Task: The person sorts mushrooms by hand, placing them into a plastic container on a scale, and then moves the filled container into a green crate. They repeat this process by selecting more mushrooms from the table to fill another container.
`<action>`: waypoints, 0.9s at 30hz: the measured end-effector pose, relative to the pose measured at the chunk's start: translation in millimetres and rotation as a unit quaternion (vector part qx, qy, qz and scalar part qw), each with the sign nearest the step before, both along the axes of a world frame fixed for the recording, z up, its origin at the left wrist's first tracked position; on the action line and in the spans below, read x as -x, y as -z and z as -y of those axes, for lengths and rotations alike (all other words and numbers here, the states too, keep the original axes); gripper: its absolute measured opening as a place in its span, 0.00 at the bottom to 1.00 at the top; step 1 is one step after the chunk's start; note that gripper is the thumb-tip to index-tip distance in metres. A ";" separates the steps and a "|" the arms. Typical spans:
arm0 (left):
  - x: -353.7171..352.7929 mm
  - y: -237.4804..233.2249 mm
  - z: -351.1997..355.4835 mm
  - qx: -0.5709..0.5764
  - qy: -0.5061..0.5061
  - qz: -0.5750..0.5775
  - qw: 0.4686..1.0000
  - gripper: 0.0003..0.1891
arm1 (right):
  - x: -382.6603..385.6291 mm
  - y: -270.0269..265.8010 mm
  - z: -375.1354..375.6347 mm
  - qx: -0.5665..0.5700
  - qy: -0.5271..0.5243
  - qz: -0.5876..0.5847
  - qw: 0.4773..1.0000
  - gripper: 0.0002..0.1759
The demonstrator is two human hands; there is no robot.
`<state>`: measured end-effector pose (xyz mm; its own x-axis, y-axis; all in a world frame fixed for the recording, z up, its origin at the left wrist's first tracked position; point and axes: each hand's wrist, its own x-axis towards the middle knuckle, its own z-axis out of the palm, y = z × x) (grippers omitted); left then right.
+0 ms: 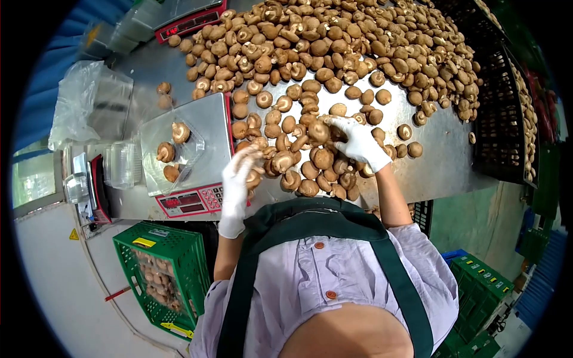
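Observation:
My right hand (360,142), in a white glove, pinches a brown shiitake mushroom (318,132) between thumb and fingers, above the loose mushrooms at the table's front. My left hand (239,173), also gloved in white, is beside the scale's right edge. Its fingers curl round a shiitake mushroom (254,178), partly hidden by the glove. Left of it, a digital scale (197,200) with a red front carries a clear plastic tray (194,149) holding several mushrooms, some stem up. Between my hands lie more loose shiitakes (308,188).
A large heap of shiitakes (358,42) covers the back of the metal table (441,173). A black crate (507,113) stands at right. Clear tubs (122,164), a plastic bag (77,107) and another scale (191,24) are at left. A green crate (179,262) sits below.

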<state>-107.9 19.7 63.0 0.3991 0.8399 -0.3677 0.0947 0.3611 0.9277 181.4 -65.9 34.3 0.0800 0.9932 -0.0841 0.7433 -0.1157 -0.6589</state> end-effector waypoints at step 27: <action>-67.9 67.2 -21.3 -0.331 0.171 -0.433 0.821 0.22 | 36.6 1.9 -10.5 -0.067 0.048 -0.019 0.996 0.15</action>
<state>-40.0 41.0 -4.1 0.4839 0.8629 -0.1457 0.8125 -0.3811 0.4412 144.8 -55.4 32.5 0.1743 0.9837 0.0430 0.7070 -0.0947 -0.7009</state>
